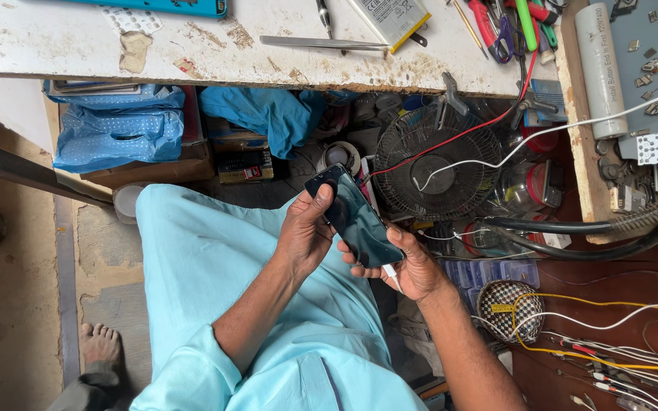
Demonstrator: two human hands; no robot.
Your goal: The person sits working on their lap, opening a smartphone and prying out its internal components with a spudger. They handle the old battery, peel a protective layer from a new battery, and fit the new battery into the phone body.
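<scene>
Black phone (pixel 353 215) held between left hand (pixel 304 236) and right hand (pixel 413 268), both grips closed on it.

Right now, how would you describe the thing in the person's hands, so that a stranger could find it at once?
Start at the worn white workbench along the top, then look below its edge to the light blue lap. There the left hand and right hand hold a dark phone. It is flat, glossy and black, unlike the round wire fan behind it.
</scene>
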